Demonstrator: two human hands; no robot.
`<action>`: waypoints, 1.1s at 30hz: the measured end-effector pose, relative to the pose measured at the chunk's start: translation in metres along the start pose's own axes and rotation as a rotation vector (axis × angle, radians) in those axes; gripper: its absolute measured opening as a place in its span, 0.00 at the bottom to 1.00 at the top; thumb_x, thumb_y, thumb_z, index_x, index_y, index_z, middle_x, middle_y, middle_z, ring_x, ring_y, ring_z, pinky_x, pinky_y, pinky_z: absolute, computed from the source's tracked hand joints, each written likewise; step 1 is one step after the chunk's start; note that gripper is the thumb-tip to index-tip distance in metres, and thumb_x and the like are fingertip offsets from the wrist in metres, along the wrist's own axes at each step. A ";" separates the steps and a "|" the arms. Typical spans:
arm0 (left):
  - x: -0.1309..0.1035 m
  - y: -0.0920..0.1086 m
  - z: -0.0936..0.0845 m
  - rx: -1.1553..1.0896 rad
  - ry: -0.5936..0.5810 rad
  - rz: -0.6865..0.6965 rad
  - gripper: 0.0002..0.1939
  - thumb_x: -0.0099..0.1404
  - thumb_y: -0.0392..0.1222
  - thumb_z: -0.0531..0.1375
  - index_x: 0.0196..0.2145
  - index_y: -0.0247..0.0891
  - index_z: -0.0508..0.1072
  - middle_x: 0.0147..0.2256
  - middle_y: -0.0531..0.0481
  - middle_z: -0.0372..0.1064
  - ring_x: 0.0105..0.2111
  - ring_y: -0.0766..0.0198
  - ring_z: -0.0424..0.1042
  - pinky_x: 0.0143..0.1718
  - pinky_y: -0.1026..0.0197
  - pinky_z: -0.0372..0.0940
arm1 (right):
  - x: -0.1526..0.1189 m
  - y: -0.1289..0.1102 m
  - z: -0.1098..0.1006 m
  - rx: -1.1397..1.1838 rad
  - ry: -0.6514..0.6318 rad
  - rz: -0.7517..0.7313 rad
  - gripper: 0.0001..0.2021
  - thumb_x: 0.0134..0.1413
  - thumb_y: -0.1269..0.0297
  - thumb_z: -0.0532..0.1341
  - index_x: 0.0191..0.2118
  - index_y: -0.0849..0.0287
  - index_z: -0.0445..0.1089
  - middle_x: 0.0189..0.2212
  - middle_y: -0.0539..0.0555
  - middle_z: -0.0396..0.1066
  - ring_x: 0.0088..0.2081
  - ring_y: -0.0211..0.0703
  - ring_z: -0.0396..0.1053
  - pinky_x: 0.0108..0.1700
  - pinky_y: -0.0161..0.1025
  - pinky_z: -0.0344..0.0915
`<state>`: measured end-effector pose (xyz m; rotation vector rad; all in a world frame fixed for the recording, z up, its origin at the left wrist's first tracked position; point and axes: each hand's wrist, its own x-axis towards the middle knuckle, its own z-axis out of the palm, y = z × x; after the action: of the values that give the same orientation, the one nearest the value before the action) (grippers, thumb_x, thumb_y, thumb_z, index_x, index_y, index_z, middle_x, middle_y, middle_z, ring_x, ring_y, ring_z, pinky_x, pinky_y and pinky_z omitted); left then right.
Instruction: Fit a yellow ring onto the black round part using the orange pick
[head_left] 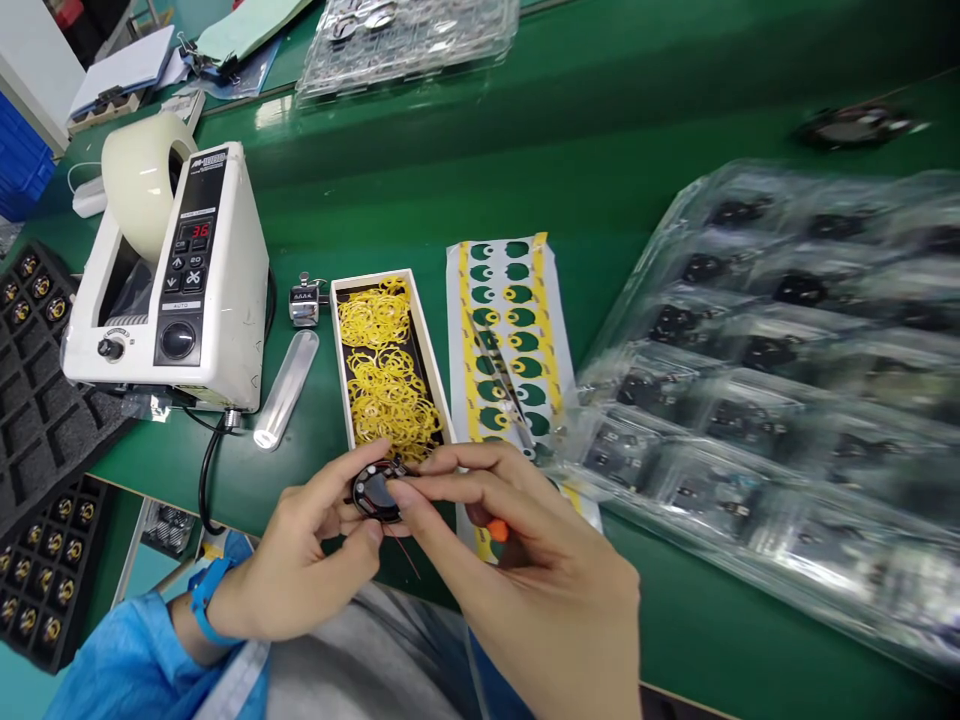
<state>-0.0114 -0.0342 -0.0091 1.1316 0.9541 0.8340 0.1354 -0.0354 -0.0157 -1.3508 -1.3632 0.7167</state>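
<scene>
One small black round part (377,492) between the fingers of left hand (300,570) and right hand (540,590), one box of yellow rings (386,365) just beyond.

A small round black part (377,492) with a pale grey face and thin red wires trailing below it sits pinched between the fingertips of both hands, tilted toward the camera. It is held just in front of the near end of the box of yellow rings (386,365), touching nothing else.
</scene>
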 end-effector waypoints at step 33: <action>0.019 0.009 -0.007 0.261 0.282 0.084 0.02 0.57 0.32 0.63 0.28 0.36 0.73 0.27 0.51 0.71 0.29 0.65 0.69 0.32 0.65 0.64 | -0.013 0.000 -0.016 -0.457 -0.026 -0.523 0.08 0.63 0.71 0.62 0.46 0.54 0.72 0.34 0.53 0.75 0.29 0.38 0.71 0.30 0.34 0.67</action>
<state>-0.0117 -0.0123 -0.0053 1.3061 1.2844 0.9744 0.1478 -0.0513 -0.0149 -1.2382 -1.8755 0.0692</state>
